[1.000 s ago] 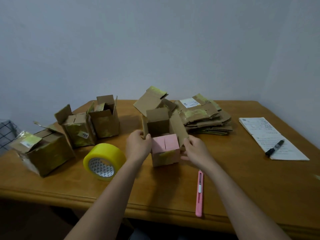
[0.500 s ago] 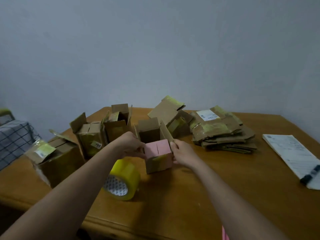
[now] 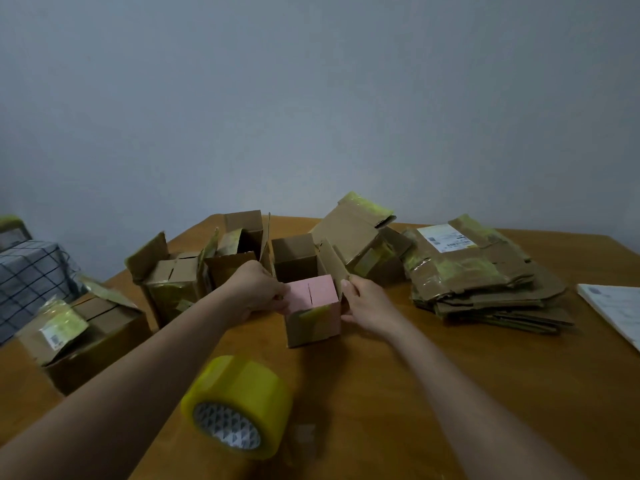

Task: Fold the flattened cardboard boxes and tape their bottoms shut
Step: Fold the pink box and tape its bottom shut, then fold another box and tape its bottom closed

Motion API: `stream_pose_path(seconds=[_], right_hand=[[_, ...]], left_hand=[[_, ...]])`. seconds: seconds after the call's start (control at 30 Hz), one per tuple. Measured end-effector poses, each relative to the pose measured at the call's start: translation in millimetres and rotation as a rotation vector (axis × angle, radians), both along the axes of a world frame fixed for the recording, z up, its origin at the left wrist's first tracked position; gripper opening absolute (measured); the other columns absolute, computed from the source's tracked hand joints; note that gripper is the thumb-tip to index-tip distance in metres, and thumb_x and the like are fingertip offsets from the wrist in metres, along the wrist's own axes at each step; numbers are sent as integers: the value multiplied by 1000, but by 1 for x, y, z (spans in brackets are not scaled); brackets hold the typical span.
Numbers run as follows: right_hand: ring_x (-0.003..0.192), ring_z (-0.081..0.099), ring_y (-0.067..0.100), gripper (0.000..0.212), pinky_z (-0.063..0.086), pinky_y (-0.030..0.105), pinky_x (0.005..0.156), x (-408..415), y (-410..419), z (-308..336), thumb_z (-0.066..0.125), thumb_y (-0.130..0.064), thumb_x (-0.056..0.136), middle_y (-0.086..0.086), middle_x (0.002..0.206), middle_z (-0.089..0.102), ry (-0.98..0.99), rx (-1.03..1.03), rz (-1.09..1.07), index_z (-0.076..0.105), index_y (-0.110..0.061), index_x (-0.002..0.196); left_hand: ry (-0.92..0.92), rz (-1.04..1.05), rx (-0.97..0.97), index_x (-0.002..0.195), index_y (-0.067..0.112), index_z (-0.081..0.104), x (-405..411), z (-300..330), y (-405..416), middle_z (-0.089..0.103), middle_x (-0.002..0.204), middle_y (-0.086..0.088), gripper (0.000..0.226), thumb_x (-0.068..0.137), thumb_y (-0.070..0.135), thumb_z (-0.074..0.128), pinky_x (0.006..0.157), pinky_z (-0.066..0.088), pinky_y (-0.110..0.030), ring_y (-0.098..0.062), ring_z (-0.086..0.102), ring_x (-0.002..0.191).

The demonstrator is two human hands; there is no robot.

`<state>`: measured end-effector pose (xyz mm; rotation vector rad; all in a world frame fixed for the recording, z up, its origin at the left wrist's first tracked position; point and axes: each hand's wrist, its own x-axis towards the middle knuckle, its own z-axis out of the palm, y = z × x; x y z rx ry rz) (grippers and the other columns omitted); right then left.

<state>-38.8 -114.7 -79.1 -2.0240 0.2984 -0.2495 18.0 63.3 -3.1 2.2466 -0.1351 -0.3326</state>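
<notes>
You've got a white paper sheet (image 3: 614, 311) at table's (image 3: 519, 393) right edge, checked cloth (image 3: 27, 282) far left.

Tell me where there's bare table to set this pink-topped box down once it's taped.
Bare wood lies near the front edge, right of the tape roll, and between the right hand and the paper. The back is crowded: opened boxes left, flattened stack right.
</notes>
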Motion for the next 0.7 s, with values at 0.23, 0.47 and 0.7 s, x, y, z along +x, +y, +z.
stream_pose_path(seconds=[0.23,0.47,0.7], right_hand=[[96,61,18,36,58,33,84,19,10,-4,33,-30,106,5,116,56,-41,13,-20,50,-11,131],[125,52,26,46,50,42,100,10,17,0,37,-25,105,7,142,47,16,13,54,31,-17,150],[95,62,12,45,57,35,85,-20,-45,26,48,-21,101,1,132,56,-32,-147,-84,41,-24,145]], left_hand=[[-126,12,27,99,5,67,11,-13,-2,66,97,-13,12,88,6,70,78,59,-35,-23,66,89],[-237,61,102,99,7,60,6,-13,6,61,95,-9,9,91,5,64,57,45,-20,-16,58,79],[-610,-150,257,132,9,55,-12,11,-22,51,138,-10,42,92,1,59,84,49,-22,-19,53,111]])
